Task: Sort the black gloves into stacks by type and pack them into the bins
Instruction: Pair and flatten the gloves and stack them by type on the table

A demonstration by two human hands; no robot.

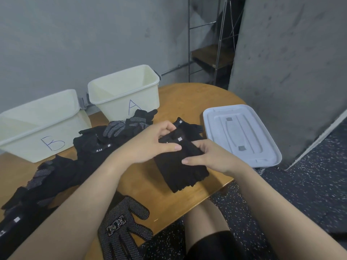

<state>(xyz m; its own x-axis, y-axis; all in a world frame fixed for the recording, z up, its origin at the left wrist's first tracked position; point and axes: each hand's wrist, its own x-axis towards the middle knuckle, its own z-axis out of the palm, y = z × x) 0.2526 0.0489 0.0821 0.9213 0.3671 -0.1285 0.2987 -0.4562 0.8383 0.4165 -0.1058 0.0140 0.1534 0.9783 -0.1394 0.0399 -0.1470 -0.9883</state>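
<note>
A small stack of plain black fingerless gloves (181, 168) lies on the wooden table (189, 102) near its front right edge. My left hand (150, 142) holds the stack's upper left end, fingers curled at its cuff. My right hand (210, 156) grips the stack's right side. More black gloves lie in a loose pile (97, 145) to the left, some with white dotted palms (120, 126). A dotted glove with a logo (124, 228) hangs over the front edge. Cream bins marked A (124, 92) and B (39, 124) stand at the back.
A grey plastic lid (242, 134) lies upside down at the table's right edge. Grey walls stand behind and to the right, with a metal rack (210, 44) in the gap. Speckled dark floor lies to the right. My knees (206, 218) show below the table.
</note>
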